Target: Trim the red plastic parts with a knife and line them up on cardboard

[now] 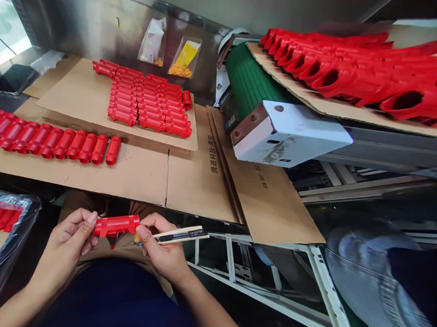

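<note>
Between my two hands, above my lap, is a red ribbed plastic tube (117, 225). My left hand (71, 235) grips its left end between thumb and fingers. At the tube's right end, my right hand (163, 244) is closed around a utility knife (181, 235) with a pale and black handle, and its fingertips touch the tube. The knife's tip points left, just below that end. On the cardboard ahead lie a row of similar red tubes (58, 142) and a block of several more (149, 101).
A green conveyor belt (252, 78) at the right carries cardboard with red funnel-like parts (356, 73). Two small bags (185, 58) lean near the metal wall. A phone (15, 79) lies far left. A lined box (15, 232) holds red tubes. Another person's leg (370, 272) is lower right.
</note>
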### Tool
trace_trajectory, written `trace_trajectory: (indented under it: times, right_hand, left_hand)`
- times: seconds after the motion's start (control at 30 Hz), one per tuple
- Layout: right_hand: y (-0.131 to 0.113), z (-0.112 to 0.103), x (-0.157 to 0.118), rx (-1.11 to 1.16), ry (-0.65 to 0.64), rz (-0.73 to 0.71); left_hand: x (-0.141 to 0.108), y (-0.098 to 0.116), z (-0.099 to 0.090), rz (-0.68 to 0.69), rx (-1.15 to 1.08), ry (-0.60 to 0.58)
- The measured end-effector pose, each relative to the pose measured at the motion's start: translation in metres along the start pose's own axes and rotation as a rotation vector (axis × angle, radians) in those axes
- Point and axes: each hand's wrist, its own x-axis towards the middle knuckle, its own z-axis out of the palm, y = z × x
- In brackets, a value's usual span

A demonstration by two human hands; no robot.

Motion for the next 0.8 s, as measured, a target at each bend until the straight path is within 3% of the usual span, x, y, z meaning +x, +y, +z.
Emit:
trace_trajectory:
  times: [0.2, 0.37, 0.43, 0.6, 0.7, 0.8]
  right_hand:
    - [-0.004, 0.0, -0.001, -0.135, 0.023, -0.058]
    - [-0.005, 0.001, 0.001, -0.334, 0.123, -0.198]
    - [-0.003, 0.004, 0.001, -0.312, 0.109, -0.165]
    - [0.003, 0.015, -0.002, -0.201, -0.006, -0.152]
    - [0.006, 0.021, -0.004, -0.133, -0.031, -0.11]
    - [0.008, 0.027, -0.005, 0.045, -0.044, -0.019]
  left_hand:
    - [0.001, -0.005, -0.007, 0.036, -0.003, -0.027]
    - [-0.003, -0.005, -0.003, 0.349, 0.098, 0.011]
    - [-0.003, -0.007, 0.001, 0.384, 0.033, 0.005]
    - [0.006, -0.009, 0.011, 0.297, -0.072, 0.131]
    - [0.011, -0.009, 0.016, 0.241, -0.147, 0.118]
    - [0.011, -0.01, 0.019, 0.359, -0.008, 0.161]
